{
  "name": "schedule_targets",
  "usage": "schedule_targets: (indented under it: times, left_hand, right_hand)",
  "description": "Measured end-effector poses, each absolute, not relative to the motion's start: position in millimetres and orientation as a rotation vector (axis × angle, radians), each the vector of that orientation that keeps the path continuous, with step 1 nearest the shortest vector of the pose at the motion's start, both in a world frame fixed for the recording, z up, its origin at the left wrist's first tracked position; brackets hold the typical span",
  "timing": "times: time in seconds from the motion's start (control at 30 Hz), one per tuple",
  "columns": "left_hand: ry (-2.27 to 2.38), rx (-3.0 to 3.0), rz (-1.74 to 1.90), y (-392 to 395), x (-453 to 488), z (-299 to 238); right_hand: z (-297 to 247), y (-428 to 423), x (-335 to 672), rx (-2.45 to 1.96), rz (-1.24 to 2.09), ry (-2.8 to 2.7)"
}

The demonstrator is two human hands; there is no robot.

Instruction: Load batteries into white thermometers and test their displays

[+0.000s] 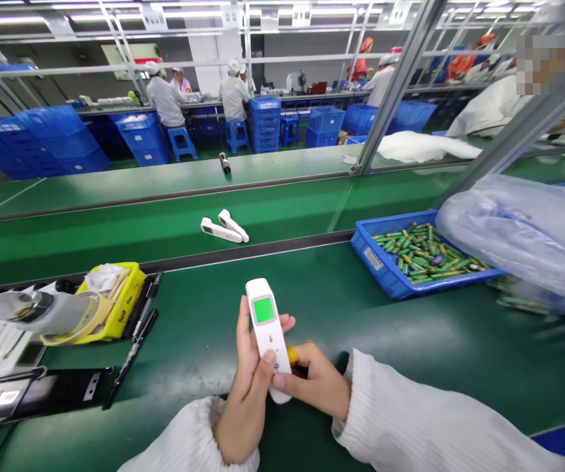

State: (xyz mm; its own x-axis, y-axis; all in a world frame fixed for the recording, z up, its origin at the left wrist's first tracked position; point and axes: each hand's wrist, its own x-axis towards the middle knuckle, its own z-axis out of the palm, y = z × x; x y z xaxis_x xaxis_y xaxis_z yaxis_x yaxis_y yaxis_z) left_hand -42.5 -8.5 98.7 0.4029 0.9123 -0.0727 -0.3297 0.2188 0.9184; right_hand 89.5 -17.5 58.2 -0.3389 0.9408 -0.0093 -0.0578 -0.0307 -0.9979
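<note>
- head view: the left hand (248, 393) is wrapped round the lower half of a white handheld thermometer (267, 328), fingers behind the body and showing at its right edge, thumb laid across the front by the buttons.
- the thermometer stands nearly upright, just above the green table (410, 341) and near its front edge; its small screen glows green and faces the camera.
- the right hand (318, 385) is curled closed, with its thumb tip pressed on the bottom end of the thermometer, just beside the left thumb.
- a small yellow-orange piece (292, 354) shows between the right forefinger and the thermometer's side; what it is cannot be told.
- both wrists are in white knit sleeves.
- to the right, well apart from the hands, a blue tray (385, 275) holds green batteries (423, 252), with a clear plastic bag (523, 236) draped beside it.
- on the belt beyond lie two white thermometers (223, 227), touching at one end.
- on the left sit a yellow box (122, 305), two black pens (137, 334) and a flat black panel (61, 390).
</note>
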Motion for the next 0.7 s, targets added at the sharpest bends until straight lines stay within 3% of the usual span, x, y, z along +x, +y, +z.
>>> schedule_targets:
  times: [0.43, 0.7]
  left_hand:
    - [0.687, 0.875, 1.001, -10.3, -37.2, 97.4]
    - [0.665, 0.942, 0.989, -9.6, -40.4, 87.8]
  right_hand:
    - [59.7, -18.8, 84.3, -0.843, 1.791, -1.001]
    - [58.3, -14.0, 89.1, -0.886, 1.756, -1.167]
